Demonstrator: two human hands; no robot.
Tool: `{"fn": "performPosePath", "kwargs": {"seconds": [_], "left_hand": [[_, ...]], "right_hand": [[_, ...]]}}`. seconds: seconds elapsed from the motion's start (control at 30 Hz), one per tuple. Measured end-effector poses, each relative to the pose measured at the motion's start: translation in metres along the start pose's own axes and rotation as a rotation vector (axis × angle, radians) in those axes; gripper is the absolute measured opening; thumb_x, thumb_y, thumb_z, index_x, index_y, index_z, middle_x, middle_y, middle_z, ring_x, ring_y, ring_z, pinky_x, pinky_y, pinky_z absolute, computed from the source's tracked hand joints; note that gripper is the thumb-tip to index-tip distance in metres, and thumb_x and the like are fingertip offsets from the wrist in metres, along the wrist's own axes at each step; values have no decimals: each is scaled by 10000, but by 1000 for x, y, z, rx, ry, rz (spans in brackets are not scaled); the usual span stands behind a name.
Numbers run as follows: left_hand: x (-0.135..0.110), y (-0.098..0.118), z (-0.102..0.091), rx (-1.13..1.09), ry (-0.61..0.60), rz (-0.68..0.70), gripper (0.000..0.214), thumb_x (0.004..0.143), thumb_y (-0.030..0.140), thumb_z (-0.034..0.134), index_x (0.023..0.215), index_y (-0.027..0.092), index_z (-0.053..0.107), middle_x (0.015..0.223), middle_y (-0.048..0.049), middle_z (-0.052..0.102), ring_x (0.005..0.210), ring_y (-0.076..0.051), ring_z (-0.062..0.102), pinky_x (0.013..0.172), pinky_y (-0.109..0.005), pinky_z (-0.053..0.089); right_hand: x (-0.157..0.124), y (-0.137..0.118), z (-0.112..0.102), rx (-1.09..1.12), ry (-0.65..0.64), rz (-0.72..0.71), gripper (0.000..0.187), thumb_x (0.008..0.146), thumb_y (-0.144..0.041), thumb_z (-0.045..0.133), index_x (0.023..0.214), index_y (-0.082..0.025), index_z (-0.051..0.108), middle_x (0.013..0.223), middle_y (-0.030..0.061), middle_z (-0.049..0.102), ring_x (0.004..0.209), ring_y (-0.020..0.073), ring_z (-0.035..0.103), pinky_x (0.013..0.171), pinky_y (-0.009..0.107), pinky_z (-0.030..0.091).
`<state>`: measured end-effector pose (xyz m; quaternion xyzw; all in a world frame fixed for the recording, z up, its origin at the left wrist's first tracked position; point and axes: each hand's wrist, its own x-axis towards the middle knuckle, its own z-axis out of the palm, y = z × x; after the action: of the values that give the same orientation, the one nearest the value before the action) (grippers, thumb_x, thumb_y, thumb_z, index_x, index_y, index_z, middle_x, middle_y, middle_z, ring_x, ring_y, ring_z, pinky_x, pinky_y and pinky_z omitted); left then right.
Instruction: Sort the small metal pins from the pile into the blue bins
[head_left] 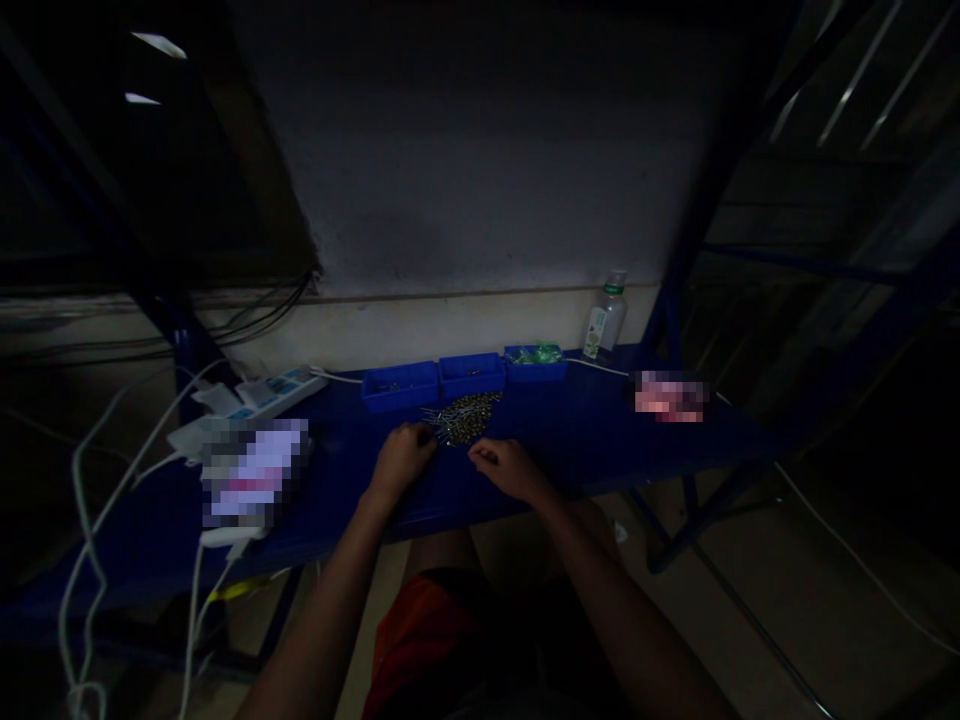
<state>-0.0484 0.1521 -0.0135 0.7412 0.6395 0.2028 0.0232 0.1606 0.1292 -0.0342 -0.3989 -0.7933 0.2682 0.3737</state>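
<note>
A pile of thin metal pin-like pieces with brassy ends (466,418) lies on the blue table in the middle of the head view. My left hand (403,462) rests at the pile's left side, its fingers curled closed by the silvery shafts. Whatever those fingers hold, if anything, is hidden in the dim light. To the right of the pile's near edge is my right hand (510,468), thumb and fingers drawn together. Anything between its fingertips is too small and dark to make out.
Behind the pile stand a left blue bin (400,388), a middle blue bin (471,374) and a right bin with green plastic (535,362). A clear bottle (611,318) stands farther right. A power strip (274,393), white cables and blurred-out items flank the blue tabletop (592,425).
</note>
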Motion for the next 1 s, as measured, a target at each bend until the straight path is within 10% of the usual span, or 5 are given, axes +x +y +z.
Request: {"fn": "performPosePath", "kwargs": {"seconds": [1.0], "left_hand": [[-23,26,13,-100,12,212,255,827,210,462,1037,218,605,973,-72,612,921,-218,533,796,-309,404]], "right_hand": [[-1,-2,0,-19,28,-14,171,843,-262,455,819,-190,608,690,-2,632,613,109,570,583,187,383]]}}
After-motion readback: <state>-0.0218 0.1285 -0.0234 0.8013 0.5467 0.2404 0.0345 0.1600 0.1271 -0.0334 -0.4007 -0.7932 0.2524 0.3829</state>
